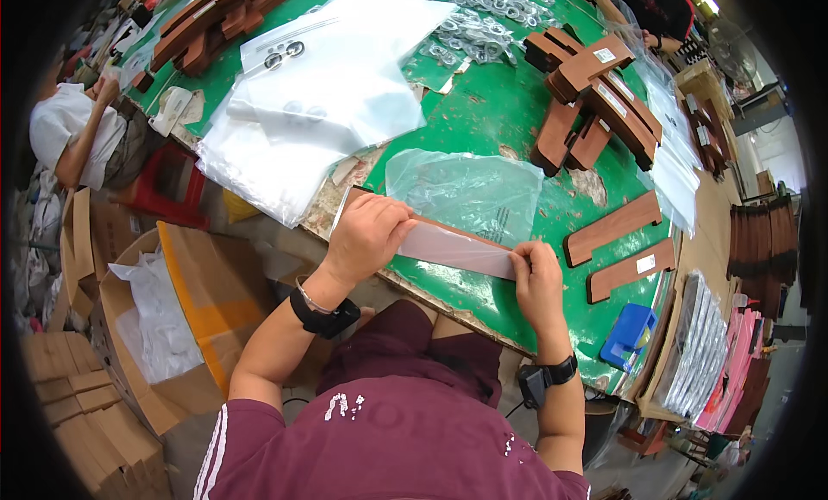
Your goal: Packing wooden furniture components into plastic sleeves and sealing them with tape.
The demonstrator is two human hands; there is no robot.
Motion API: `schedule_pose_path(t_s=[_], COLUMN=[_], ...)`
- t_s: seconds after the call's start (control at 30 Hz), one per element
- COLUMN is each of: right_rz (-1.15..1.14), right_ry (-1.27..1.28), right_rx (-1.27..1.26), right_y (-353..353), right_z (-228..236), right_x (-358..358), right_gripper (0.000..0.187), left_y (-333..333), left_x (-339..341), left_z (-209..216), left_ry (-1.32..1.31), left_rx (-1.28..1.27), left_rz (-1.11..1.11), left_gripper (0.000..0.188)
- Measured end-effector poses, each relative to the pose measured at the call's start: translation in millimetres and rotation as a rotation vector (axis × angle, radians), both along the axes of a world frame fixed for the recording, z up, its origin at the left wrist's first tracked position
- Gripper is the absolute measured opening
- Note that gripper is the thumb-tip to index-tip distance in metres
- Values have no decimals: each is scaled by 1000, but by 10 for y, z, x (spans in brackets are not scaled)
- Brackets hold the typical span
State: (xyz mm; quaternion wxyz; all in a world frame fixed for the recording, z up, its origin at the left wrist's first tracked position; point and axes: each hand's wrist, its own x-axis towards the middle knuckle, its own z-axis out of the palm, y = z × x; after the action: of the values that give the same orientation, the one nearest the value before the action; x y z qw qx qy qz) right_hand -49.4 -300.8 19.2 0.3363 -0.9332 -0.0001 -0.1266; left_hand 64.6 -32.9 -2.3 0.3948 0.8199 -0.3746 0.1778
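A clear plastic bag [466, 185] lies at the table's near edge, its loose part spread flat beyond my hands. Along its near side runs a long brown wooden piece [425, 221], mostly behind a pale, milky strip of folded plastic [457, 250]. My left hand [371, 232] is closed on the bag and the wooden piece at the left end. At the right end, the thumb and fingers of my right hand [539, 280] pinch the bag's corner. Two loose brown wooden pieces [612, 228] with notched ends lie to the right of my right hand.
Clear bags [336, 86] are piled at the far left, with small bagged metal rings [483, 30] behind. Stacked wooden pieces [595, 99] stand far right. A blue tape dispenser [628, 336] sits near right. An open carton [216, 301] is at my left; other people work nearby.
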Motion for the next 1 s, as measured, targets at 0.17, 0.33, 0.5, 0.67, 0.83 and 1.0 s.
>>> schedule_pose_path(t_s=[0.17, 0.33, 0.5, 0.67, 0.83, 1.0], right_rz=[-91, -137, -127, -184, -193, -590], right_ry=[-151, -168, -141, 8, 24, -140], right_rx=[-183, -301, -423, -404, -249, -347], right_y=[57, 113, 137, 90, -32, -753], right_z=[-120, -162, -178, -122, -104, -183], right_x=[145, 233, 328, 336, 373, 465], right_gripper=[9, 10, 11, 14, 15, 34], left_y=[32, 39, 86, -86, -478, -418], left_x=[27, 25, 79, -19, -260, -251], left_z=[-10, 3, -65, 151, 163, 82], left_ry=[-2, 19, 38, -213, -2, 147], left_rx=[-20, -37, -6, 115, 297, 479], left_rz=[-19, 10, 76, 85, -196, -171], left_gripper=[13, 15, 22, 27, 46, 64])
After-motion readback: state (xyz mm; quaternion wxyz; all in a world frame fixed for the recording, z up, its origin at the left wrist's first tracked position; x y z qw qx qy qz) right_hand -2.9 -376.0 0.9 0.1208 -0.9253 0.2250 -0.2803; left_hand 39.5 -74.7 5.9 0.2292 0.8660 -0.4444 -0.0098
